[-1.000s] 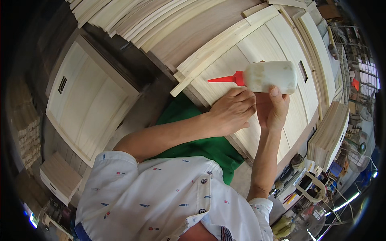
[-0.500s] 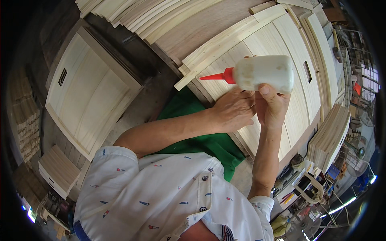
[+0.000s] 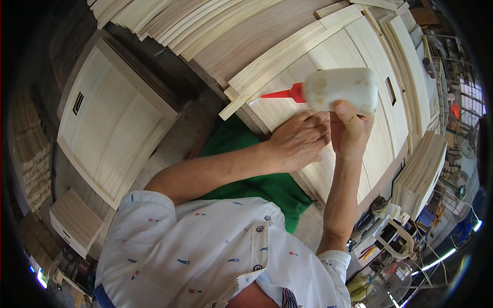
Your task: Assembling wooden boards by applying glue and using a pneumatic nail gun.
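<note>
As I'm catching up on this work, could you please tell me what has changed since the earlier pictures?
A small white streak now shows by the tip of the red nozzle. The right hand still grips the white bottle; the left hand stays beside it.

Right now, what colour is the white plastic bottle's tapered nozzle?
Red nozzle; head view shows it best.

Free passage over the pale panel [image 3: 382, 136] right of the bottle [image 3: 341, 88], long strips [image 3: 287, 60] obstructing its upper-left edge, left hand [image 3: 301, 139] blocking below bottle
</note>
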A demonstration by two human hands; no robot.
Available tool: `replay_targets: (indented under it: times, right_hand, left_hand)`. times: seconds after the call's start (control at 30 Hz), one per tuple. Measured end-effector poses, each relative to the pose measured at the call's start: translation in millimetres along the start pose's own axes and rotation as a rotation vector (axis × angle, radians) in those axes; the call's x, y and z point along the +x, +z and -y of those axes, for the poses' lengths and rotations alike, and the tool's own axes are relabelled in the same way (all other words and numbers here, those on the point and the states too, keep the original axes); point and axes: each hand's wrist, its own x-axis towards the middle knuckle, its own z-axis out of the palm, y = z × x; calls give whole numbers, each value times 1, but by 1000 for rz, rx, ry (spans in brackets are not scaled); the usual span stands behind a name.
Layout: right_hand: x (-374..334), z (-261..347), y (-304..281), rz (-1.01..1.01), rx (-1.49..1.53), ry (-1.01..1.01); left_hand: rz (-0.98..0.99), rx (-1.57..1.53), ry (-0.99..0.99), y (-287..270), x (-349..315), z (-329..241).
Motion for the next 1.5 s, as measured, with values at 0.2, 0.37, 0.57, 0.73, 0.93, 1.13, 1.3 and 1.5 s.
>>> replay_targets:
  times: [0.2, 0.37, 0.57, 0.73, 0.93, 1.13, 1.3, 1.5]
  right_hand:
    - [15, 6, -12, -30, -10, -64]
    - [34, 11, -23, -59, -45, -125]
    - [59, 16, -40, -35, -174, -164]
    - [74, 22, -44, -68, -156, -215]
    - [93, 22, -58, -75, -140, -219]
    - [120, 28, -76, -117, -179, -280]
    - [144, 33, -92, -114, -192, -298]
    - [166, 40, -99, -115, -215, -336]
  left_hand:
    - [2, -2, 0, -4, -2, -1]
    - [29, -16, 0, -8, 1, -2]
    - [44, -3, -16, -10, 3, -3]
    - [51, -2, -9, -13, 5, -3]
    - [57, -13, -2, -17, 8, -3]
    - [61, -74, 2, -17, 9, -2]
    - [78, -66, -10, -18, 9, -3]
    - [77, -70, -17, -17, 10, -4]
